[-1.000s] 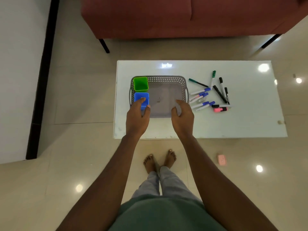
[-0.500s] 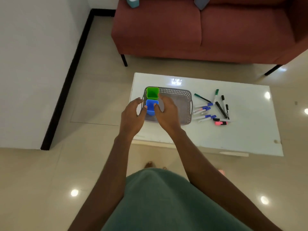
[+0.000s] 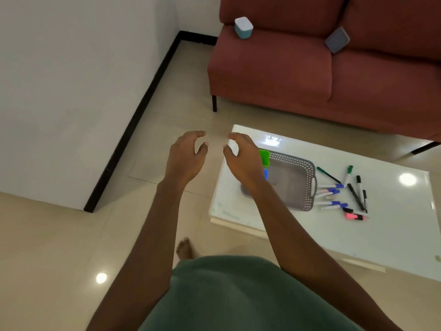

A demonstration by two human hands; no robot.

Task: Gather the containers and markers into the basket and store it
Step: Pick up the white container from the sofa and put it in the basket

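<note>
A grey perforated basket point(image 3: 307, 185) sits on the white table point(image 3: 393, 230). A green container point(image 3: 264, 157) and a blue container point(image 3: 265, 174) stand inside its left end, the blue one mostly hidden by my right wrist. Several markers point(image 3: 343, 192) lie scattered on the table right of the basket, with a pink highlighter point(image 3: 355, 216) nearest. My left hand point(image 3: 185, 156) hovers over the floor left of the table, fingers apart and holding nothing. My right hand point(image 3: 243, 158) is raised over the table's left edge, also open with nothing in it. Two more containers, teal point(image 3: 243, 27) and grey point(image 3: 337, 40), rest on the sofa.
A red sofa point(image 3: 298, 75) stands behind the table. A white wall with a black skirting board point(image 3: 133, 125) runs along the left. Glossy beige floor tiles surround the table, and my bare foot point(image 3: 185, 248) shows below my arms.
Both hands have left the blue container and the basket and lifted up and to the left. The view has turned left and risen, bringing the sofa's two containers into sight.
</note>
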